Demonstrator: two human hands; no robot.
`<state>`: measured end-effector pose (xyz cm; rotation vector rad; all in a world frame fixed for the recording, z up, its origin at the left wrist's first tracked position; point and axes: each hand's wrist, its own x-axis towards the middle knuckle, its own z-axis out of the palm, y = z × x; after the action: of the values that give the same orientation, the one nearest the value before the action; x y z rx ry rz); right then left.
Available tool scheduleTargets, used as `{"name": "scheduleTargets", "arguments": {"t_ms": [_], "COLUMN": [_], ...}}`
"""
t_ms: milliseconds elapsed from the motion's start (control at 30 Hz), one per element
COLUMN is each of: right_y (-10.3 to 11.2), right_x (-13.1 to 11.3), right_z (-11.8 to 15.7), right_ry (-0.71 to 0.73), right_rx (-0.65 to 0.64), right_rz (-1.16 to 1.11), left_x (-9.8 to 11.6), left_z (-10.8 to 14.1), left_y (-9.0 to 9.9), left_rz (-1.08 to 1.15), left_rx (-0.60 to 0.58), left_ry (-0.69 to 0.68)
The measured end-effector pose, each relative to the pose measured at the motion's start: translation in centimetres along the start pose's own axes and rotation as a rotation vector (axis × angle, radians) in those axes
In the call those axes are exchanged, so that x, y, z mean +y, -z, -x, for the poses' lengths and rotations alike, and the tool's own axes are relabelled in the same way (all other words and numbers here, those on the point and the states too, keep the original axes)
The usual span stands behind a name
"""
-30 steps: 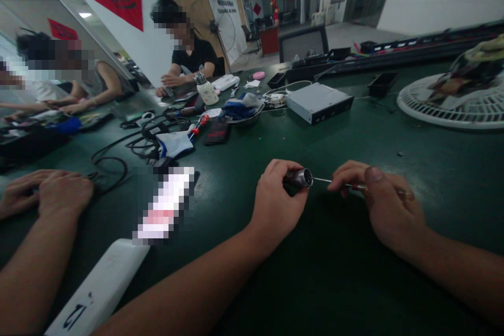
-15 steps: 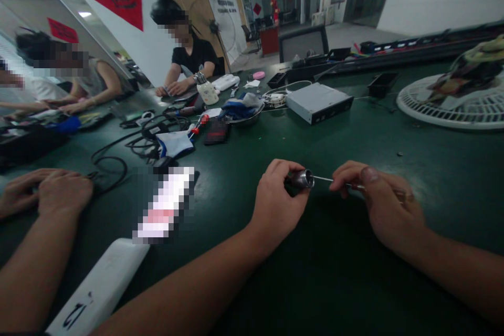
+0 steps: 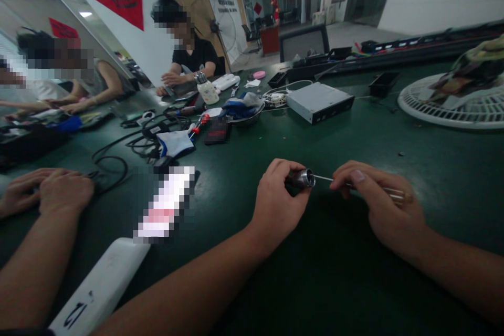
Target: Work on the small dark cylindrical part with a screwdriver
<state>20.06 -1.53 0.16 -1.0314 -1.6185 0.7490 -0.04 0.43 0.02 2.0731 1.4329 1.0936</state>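
My left hand (image 3: 277, 199) grips a short metal cylinder (image 3: 305, 178), its hollow open end turned to the right. A screwdriver (image 3: 397, 196) with a clear, yellowish handle lies in my right hand (image 3: 388, 205), thumb and fingers closed round it. Its thin shaft points left, and the tip reaches the cylinder's open end; whether it touches the inside cannot be made out. Both hands are held over the dark green table (image 3: 323, 273).
At left are a person's hands (image 3: 65, 189), a lit phone (image 3: 167, 205) and a white device (image 3: 102, 289). Behind lie cables (image 3: 114, 163), a screwdriver with red ends (image 3: 200, 123), a bowl with cloth (image 3: 244, 107), a disc drive (image 3: 318, 102) and a white fan grille (image 3: 452, 107).
My right thumb has shifted left along the screwdriver, and more of the handle shows. My left hand and the cylinder have hardly moved. The person across the table has raised a hand slightly.
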Motion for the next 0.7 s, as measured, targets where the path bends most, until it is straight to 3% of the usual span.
{"name": "scheduleTargets", "arguments": {"t_ms": [333, 700], "right_y": [0.25, 0.23], "right_x": [-0.10, -0.13], "right_z": [0.08, 0.08], "right_ry": [0.000, -0.033], "right_rx": [-0.040, 0.003], "right_rz": [-0.002, 0.042], "left_x": [0.04, 0.16], "left_z": [0.01, 0.01], "left_y": [0.06, 0.08], "left_rz": [-0.005, -0.008], "left_rx": [0.011, -0.012], "left_ry": [0.006, 0.002]}}
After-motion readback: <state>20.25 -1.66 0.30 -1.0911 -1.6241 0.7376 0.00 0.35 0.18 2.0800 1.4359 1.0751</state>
